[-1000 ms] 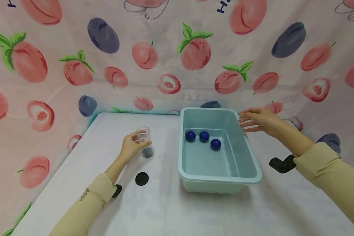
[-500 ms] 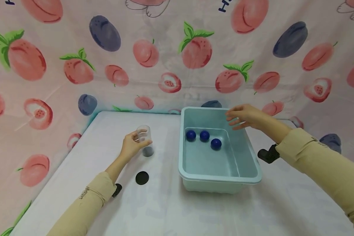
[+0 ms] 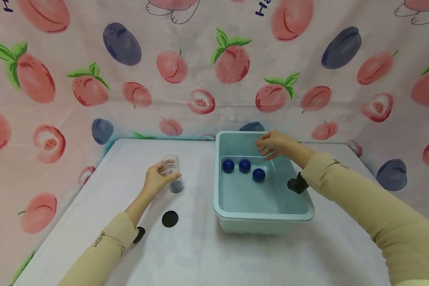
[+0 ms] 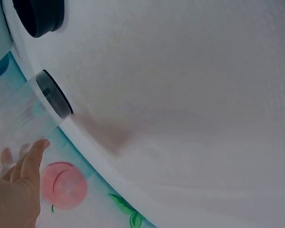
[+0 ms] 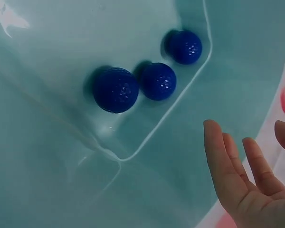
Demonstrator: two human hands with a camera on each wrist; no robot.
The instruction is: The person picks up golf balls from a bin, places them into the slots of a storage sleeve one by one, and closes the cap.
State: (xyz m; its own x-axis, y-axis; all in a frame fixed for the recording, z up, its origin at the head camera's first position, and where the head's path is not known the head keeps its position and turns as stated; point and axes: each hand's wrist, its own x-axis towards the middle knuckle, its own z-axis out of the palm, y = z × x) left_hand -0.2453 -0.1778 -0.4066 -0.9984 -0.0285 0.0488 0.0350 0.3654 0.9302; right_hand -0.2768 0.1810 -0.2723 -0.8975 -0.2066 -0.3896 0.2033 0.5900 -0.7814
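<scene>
My left hand (image 3: 155,178) grips a clear cylindrical container (image 3: 171,165) standing upright on the white table, thumb on the near side and fingers behind it. Its dark base (image 4: 54,95) shows at the tabletop in the left wrist view. A round black lid (image 3: 170,219) lies nearer to me on the table. Over the far part of a pale blue-green plastic tub (image 3: 262,217) hovers my right hand (image 3: 274,144), fingers loosely spread and holding nothing. Below it, three dark blue balls (image 5: 115,90) rest on the tub's floor, apart from the fingertips.
The tub's raised walls stand to the right of the clear container. A peach-print cloth (image 3: 232,95) hangs behind the white table (image 3: 186,258). A black wrist-camera mount (image 3: 298,184) on the right sleeve overlaps the tub's right wall in the head view.
My right hand has moved left from beside the tub's right rim to above its inside, nearer the balls. The left hand keeps its grip on the container in the same place.
</scene>
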